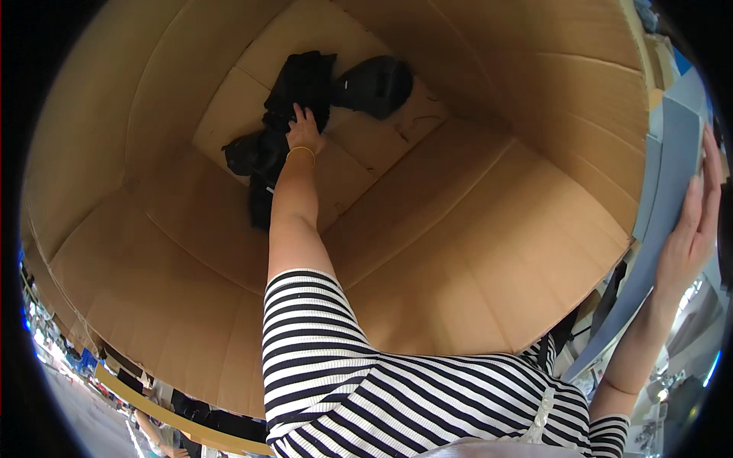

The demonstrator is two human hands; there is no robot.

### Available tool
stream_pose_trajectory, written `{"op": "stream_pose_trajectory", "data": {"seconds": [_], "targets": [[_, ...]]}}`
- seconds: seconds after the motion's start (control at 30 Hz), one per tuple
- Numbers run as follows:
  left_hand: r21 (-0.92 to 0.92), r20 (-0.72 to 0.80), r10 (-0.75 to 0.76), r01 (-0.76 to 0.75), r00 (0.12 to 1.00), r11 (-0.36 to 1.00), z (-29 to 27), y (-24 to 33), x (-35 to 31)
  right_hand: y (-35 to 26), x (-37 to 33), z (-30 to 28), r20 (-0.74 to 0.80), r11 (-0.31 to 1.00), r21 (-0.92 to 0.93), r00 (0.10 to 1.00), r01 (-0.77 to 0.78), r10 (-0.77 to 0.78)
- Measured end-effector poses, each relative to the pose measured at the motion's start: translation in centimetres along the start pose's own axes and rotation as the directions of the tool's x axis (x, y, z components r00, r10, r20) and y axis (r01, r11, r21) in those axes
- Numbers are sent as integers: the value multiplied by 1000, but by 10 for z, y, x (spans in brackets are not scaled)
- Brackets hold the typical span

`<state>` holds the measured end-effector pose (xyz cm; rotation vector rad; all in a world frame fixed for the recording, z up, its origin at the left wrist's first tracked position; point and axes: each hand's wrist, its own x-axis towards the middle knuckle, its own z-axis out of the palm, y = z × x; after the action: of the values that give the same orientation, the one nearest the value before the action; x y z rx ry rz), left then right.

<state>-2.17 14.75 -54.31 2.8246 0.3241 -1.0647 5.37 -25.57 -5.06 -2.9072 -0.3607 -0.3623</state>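
Note:
My left arm, in a black-and-white striped sleeve, reaches down into a large deep cardboard box [450, 229]. At its bottom, my left hand [304, 133] has its fingers spread against a crumpled black cloth-like piece [301, 80]. More dark soft pieces [256, 153] lie beside and partly under my wrist and forearm. Just right of the hand sits a rounded, smooth black piece [376, 86] with a small pale mark. Outside the box on the right, my right hand [687, 233] lies with fingers stretched along a blue-grey panel [672, 153], holding nothing.
Tall cardboard walls curve round both sides, and the near wall [191, 328] rises close to my body. Dark thin scraps [405, 131] lie on the box floor. A yellow rail [175, 416] runs outside at the lower left, with another person's arm [153, 431] beyond it.

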Motion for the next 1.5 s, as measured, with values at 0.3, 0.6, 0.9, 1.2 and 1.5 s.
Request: {"op": "stream_pose_trajectory", "data": {"seconds": [0.3,0.6,0.9,1.2,1.5], "targets": [[185,-285,-99,156,953,970,30,26,29,0,8,-11,140,943,-163,953,289,-268],[-385,-433,-82,-102,898,917,-109,54,-70,-10,15,-16,-35,946,-283,985,155,-171],[-678,-655,-430,-735,621,-27,-330,79,-303,10,-4,-29,-279,959,71,928,276,-247],[-364,-765,-94,-548,637,-754,-402,217,-475,-23,-103,-106,84,-183,979,996,-87,-25],[-825,-367,619,65,694,-561,-317,384,-504,60,-218,-192,-115,45,993,810,109,576]]}}
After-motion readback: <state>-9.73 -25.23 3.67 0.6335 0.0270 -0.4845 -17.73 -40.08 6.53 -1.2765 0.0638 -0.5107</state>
